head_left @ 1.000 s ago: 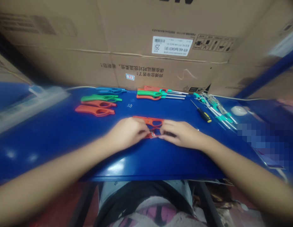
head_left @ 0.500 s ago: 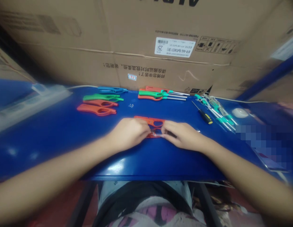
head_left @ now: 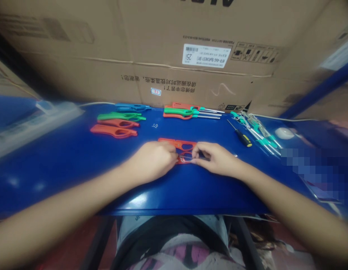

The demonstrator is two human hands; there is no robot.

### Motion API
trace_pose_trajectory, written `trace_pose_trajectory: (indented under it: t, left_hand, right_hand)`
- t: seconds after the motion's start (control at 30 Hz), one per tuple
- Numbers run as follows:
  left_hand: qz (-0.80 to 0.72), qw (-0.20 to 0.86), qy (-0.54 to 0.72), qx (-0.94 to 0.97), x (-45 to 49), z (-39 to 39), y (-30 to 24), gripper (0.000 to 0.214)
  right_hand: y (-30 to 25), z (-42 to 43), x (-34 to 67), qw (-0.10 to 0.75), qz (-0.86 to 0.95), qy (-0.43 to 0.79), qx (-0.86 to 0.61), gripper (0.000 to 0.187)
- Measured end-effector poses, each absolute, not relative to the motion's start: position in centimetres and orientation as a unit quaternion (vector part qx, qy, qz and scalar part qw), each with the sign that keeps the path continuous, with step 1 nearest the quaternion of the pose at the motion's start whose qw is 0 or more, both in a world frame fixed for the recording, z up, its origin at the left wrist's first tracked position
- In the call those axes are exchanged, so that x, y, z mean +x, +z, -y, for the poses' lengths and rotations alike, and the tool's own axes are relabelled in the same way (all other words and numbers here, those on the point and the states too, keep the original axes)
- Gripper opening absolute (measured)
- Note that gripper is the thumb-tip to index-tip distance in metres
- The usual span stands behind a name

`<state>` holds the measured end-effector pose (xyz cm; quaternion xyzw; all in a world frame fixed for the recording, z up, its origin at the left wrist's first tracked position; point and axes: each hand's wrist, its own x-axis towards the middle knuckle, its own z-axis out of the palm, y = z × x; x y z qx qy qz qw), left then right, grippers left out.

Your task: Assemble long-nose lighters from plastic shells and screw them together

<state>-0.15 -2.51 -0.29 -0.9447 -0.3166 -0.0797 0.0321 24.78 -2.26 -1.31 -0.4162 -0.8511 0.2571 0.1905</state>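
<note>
In front of me two red lighter shell halves (head_left: 176, 144) lie side by side on the blue table, each with an oval trigger hole. My left hand (head_left: 159, 159) is closed at the left part of the nearer half, covering much of it. My right hand (head_left: 214, 157) is closed in a pinch at that half's right end. Between the fingertips runs a thin, metal-looking piece (head_left: 187, 157) over the nearer shell, too small to name. A small pale bent part also shows there.
Red, green and blue lighter shells (head_left: 114, 131) lie at the back left. Assembled lighters (head_left: 178, 112) with metal tubes rest by the cardboard box (head_left: 106, 75). A screwdriver (head_left: 243, 138), tube assemblies (head_left: 259, 131) and a white round object (head_left: 284, 133) are at the right; a power strip (head_left: 44, 120) is far left.
Both hands stay over the red shell halves. My right hand's fingers have shifted slightly, and the thin piece between the hands shows more plainly now.
</note>
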Motion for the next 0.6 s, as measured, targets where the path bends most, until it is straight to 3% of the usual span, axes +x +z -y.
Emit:
trace_pose_trajectory:
  t: [0.23, 0.6]
  left_hand:
    - [0.337, -0.002, -0.111, -0.935, -0.2, 2.6, -0.1, 0.021]
    - [0.288, 0.078, -0.027, -0.954, -0.6, 3.4, 0.1, 0.024]
  right_hand:
    - [-1.5, 2.1, 25.1, 0.196, 0.850, 0.268, -0.409, 0.009]
    - [-1.1, 2.3, 24.8, 0.182, 0.850, 0.255, -0.423, 0.002]
